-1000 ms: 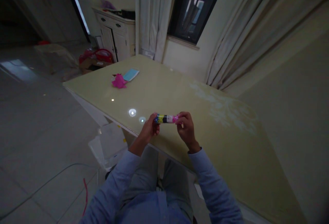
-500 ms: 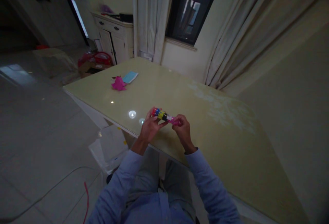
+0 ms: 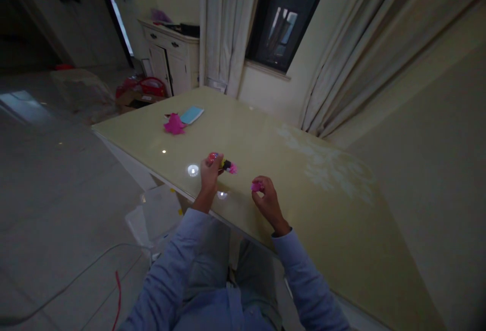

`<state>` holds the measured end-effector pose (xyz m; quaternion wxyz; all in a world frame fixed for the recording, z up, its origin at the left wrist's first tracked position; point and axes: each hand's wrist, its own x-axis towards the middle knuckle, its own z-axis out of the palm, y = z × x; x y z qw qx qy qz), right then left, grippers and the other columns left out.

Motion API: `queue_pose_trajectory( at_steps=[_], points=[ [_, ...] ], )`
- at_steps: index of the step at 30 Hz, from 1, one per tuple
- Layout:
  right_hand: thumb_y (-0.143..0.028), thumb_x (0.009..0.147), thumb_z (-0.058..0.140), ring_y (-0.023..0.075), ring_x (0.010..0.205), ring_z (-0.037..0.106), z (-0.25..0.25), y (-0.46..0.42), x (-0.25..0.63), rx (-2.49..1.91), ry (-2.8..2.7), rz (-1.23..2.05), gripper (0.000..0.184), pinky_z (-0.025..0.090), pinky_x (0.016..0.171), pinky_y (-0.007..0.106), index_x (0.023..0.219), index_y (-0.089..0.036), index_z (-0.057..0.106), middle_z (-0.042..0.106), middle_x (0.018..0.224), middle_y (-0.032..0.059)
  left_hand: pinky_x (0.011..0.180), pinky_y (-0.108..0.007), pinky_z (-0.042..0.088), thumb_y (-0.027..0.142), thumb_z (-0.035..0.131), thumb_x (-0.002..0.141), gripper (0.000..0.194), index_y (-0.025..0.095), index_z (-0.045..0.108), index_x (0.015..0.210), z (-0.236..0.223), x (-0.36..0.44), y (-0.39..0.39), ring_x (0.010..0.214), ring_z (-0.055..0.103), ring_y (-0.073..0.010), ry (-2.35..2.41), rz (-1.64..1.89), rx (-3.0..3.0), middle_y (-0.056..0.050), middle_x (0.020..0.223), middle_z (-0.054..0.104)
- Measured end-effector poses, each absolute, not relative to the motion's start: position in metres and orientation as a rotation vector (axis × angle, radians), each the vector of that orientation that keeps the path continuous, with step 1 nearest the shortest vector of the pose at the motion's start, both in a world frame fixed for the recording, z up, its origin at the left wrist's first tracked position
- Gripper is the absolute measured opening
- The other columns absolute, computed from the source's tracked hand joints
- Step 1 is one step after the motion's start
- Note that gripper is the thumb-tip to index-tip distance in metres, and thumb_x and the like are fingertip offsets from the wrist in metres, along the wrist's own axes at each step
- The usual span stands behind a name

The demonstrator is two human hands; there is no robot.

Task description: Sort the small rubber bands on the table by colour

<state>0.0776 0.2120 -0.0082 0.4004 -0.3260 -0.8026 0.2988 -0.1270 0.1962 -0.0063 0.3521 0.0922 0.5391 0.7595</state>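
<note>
My left hand (image 3: 208,175) is closed round a small multicoloured stick-shaped object (image 3: 227,165). Red shows at its far left end, then yellow and black, with ragged pink at the tip pointing right; its exact kind is unclear. Pinched between the thumb and fingers of my right hand (image 3: 269,200) is a small pink piece (image 3: 257,187). A gap separates the two hands, both just above the glossy table (image 3: 288,230). Fingers hide part of the multicoloured object.
A crumpled pink piece (image 3: 174,124) lies beside a light blue booklet-like item (image 3: 192,114) towards the table's far left. A white cabinet (image 3: 178,60) stands behind. Below the left edge is a whitish box (image 3: 159,209); a cable (image 3: 76,280) crosses the floor.
The pink piece in my right hand has come away from the multicoloured object. My left hand has moved left with that object, and the hands are now apart.
</note>
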Motion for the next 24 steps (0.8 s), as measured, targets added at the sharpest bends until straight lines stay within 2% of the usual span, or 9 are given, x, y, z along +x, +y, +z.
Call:
queue_pose_trajectory(
  at_steps=[3, 5, 7, 10, 12, 15, 19, 21, 24],
  points=[
    [-0.015, 0.076, 0.054, 0.0177, 0.093, 0.057, -0.016, 0.216, 0.093, -0.871, -2.032, 0.874, 0.029, 0.055, 0.075, 0.031, 0.104, -0.022, 0.057, 0.055, 0.106, 0.0066, 0.072, -0.025, 0.048, 0.033, 0.083, 0.06, 0.051, 0.019, 0.056, 0.101, -0.001, -0.148, 0.209, 0.085, 0.063, -0.0154, 1.603, 2.193, 0.471, -0.005, 0.1, 0.064],
    [-0.018, 0.077, 0.056, 0.0172, 0.093, 0.059, -0.021, 0.216, 0.105, -0.909, -2.017, 0.914, 0.029, 0.055, 0.076, 0.031, 0.105, -0.021, 0.057, 0.056, 0.107, 0.0066, 0.079, -0.025, 0.047, 0.024, 0.085, 0.055, 0.053, 0.021, 0.062, 0.102, 0.003, -0.16, 0.216, 0.095, 0.062, -0.018, 1.631, 2.13, 0.821, -0.005, 0.104, 0.066],
    [-0.02, 0.077, 0.057, 0.0173, 0.093, 0.06, -0.026, 0.215, 0.117, -0.945, -2.018, 0.945, 0.029, 0.056, 0.077, 0.031, 0.106, -0.021, 0.058, 0.058, 0.107, 0.007, 0.08, -0.026, 0.046, 0.018, 0.086, 0.052, 0.051, 0.021, 0.067, 0.099, 0.006, -0.169, 0.221, 0.095, 0.062, -0.0187, 1.583, 1.981, 1.012, -0.004, 0.102, 0.068],
    [-0.022, 0.077, 0.059, 0.0186, 0.095, 0.061, -0.034, 0.212, 0.131, -0.98, -2.036, 0.954, 0.03, 0.056, 0.078, 0.033, 0.106, -0.021, 0.059, 0.06, 0.107, 0.0075, 0.077, -0.024, 0.046, 0.015, 0.085, 0.052, 0.049, 0.018, 0.07, 0.099, 0.009, -0.176, 0.228, 0.09, 0.062, -0.0169, 1.483, 1.976, 0.901, -0.005, 0.096, 0.07],
    [-0.024, 0.077, 0.059, 0.0198, 0.096, 0.062, -0.039, 0.211, 0.138, -1.01, -2.038, 0.923, 0.031, 0.056, 0.078, 0.034, 0.108, -0.021, 0.059, 0.061, 0.107, 0.008, 0.077, -0.024, 0.047, 0.017, 0.086, 0.052, 0.05, 0.017, 0.071, 0.099, 0.012, -0.177, 0.231, 0.088, 0.063, -0.0159, 1.394, 2.034, 0.845, -0.005, 0.096, 0.07],
    [-0.028, 0.079, 0.058, 0.022, 0.092, 0.062, -0.046, 0.214, 0.146, -1.101, -2.048, 0.771, 0.032, 0.056, 0.077, 0.038, 0.11, -0.019, 0.059, 0.061, 0.108, 0.0109, 0.079, -0.026, 0.05, 0.031, 0.087, 0.055, 0.048, 0.016, 0.07, 0.098, 0.019, -0.177, 0.232, 0.086, 0.064, -0.0156, 1.275, 2.077, 0.835, -0.006, 0.096, 0.071],
    [-0.029, 0.087, 0.053, 0.0275, 0.098, 0.059, -0.052, 0.226, 0.156, -1.147, -2.12, 0.421, 0.03, 0.051, 0.089, 0.05, 0.113, -0.018, 0.06, 0.063, 0.107, 0.0135, 0.072, -0.03, 0.054, 0.05, 0.081, 0.063, 0.049, 0.015, 0.067, 0.093, 0.023, -0.179, 0.227, 0.08, 0.065, -0.0167, 1.131, 1.974, 0.615, -0.007, 0.091, 0.069],
    [-0.026, 0.086, 0.054, 0.03, 0.101, 0.057, -0.051, 0.233, 0.158, -1.149, -2.167, 0.292, 0.031, 0.048, 0.092, 0.052, 0.116, -0.018, 0.059, 0.063, 0.108, 0.0158, 0.07, -0.031, 0.055, 0.052, 0.081, 0.064, 0.048, 0.014, 0.065, 0.09, 0.02, -0.181, 0.224, 0.077, 0.065, -0.0165, 1.022, 1.926, 0.485, -0.007, 0.089, 0.068],
    [-0.025, 0.084, 0.059, 0.0333, 0.107, 0.054, -0.047, 0.241, 0.151, -1.189, -2.181, 0.158, 0.038, 0.045, 0.095, 0.054, 0.12, -0.016, 0.058, 0.06, 0.116, 0.0195, 0.069, -0.029, 0.055, 0.046, 0.082, 0.065, 0.044, 0.015, 0.063, 0.089, 0.009, -0.182, 0.22, 0.075, 0.066, -0.0153, 0.91, 1.893, 0.3, -0.005, 0.085, 0.068]
  ],
)
